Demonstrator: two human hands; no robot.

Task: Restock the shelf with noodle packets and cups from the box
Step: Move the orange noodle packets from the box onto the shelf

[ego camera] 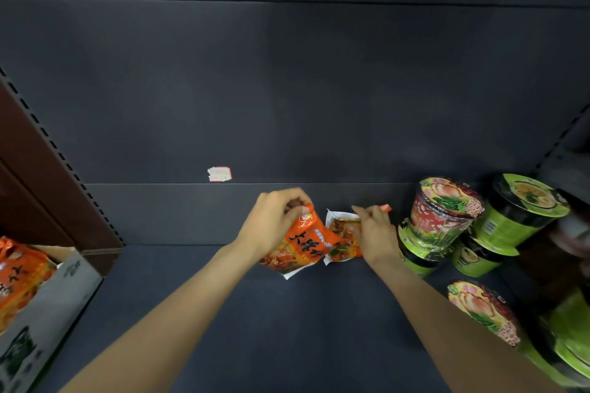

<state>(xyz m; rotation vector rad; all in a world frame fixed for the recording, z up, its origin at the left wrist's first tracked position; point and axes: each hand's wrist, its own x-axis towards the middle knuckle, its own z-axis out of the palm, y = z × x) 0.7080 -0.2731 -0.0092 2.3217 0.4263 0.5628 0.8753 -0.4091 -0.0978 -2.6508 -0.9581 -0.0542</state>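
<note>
Two orange noodle packets at the shelf (287, 313) rear, edges overlapping. Left hand (274, 220) clamped on the left packet (300, 249) top; right hand (375, 233) apparently pinching the right packet (343, 233). Risk: toppling on release from thin bases, or knocking the stacked cups (443, 217) just beside. Box (54, 300) at left.

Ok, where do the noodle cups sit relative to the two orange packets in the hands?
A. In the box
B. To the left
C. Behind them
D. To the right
D: the noodle cups are stacked on the shelf right of the orange packets, past the right hand.
</note>
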